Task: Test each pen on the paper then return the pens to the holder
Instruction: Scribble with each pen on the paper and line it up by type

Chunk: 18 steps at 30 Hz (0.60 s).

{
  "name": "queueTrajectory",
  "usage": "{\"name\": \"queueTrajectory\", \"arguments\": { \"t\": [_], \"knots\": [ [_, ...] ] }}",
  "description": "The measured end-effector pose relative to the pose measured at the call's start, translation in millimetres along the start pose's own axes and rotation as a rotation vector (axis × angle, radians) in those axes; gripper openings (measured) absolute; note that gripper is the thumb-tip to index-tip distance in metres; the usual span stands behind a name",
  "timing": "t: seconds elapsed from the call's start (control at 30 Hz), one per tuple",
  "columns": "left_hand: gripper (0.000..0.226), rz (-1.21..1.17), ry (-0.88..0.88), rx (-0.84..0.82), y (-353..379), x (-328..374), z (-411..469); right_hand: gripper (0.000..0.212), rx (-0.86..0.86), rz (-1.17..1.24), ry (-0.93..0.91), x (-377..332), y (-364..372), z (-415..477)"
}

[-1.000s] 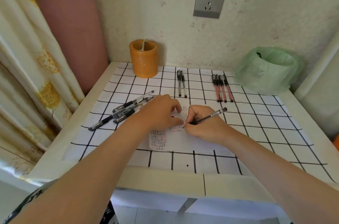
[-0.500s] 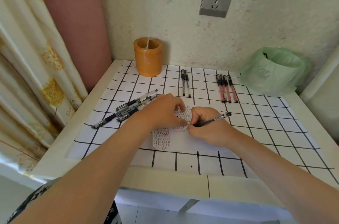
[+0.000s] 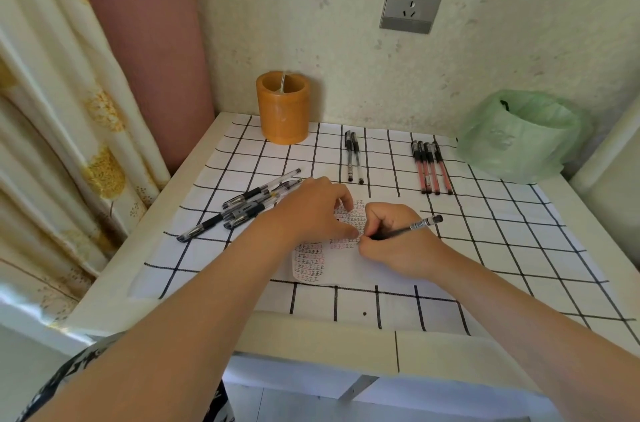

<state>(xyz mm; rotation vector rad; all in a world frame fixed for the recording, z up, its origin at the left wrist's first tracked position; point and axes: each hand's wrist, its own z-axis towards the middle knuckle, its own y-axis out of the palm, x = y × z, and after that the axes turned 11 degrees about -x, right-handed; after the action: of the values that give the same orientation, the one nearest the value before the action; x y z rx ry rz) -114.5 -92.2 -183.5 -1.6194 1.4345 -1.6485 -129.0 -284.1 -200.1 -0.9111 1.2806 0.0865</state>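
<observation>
Right hand (image 3: 394, 241) is pinching a slim black plastic pen (image 3: 408, 227) low on its barrel, fingers curled round it, tip on the small white paper slip (image 3: 332, 259). Pen is probably light, stiff and smooth, so the low grip suits control. Left hand (image 3: 311, 210) is gripping nothing, its fingertips pressing the thin, slide-prone slip flat. Orange cylindrical holder (image 3: 282, 110) is standing by the wall, well apart.

Matt paper sheet (image 3: 349, 269), clear glossy plastic pens (image 3: 249, 203), thin green plastic bag (image 3: 519, 137), rough plaster wall (image 3: 346, 41).
</observation>
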Motion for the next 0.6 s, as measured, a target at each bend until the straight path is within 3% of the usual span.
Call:
{"name": "queueTrajectory", "arguments": {
  "t": [0.6],
  "knots": [
    [0.045, -0.012, -0.020, -0.012, 0.0, 0.3, 0.7, 0.021, -0.007, 0.060, -0.002, -0.6, -0.7, -1.1]
  ]
}}
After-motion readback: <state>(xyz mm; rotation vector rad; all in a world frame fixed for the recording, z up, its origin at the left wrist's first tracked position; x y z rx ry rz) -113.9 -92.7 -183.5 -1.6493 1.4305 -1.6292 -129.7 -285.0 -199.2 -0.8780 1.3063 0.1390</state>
